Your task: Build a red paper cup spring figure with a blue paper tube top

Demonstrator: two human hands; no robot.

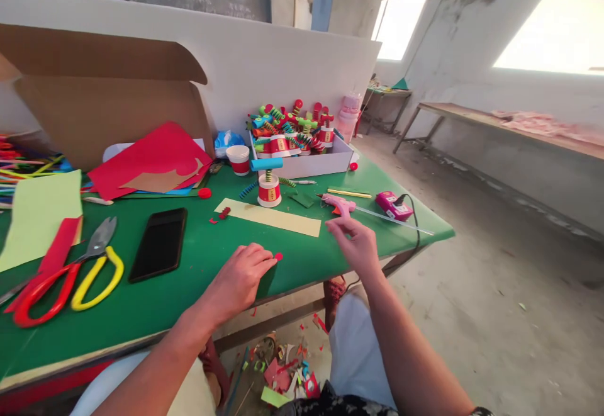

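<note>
My left hand (240, 277) rests on the green table (198, 258) near its front edge, fingers curled, with a small red disc (278, 256) at its fingertips. My right hand (355, 240) hovers a little to the right, fingers loosely spread, just below a pink glue gun (338, 204) lying on the table. A cream paper strip (268, 216) lies beyond both hands. Behind it stands a red-and-white paper cup figure (269, 188) with a blue bar and coiled arms.
A black phone (159, 243) and red and yellow scissors (70, 277) lie at the left. Red and cream sheets, a cardboard box (94, 89), a white tray (321, 163) of finished figures and a paper cup (238, 159) stand behind. Scraps litter the floor.
</note>
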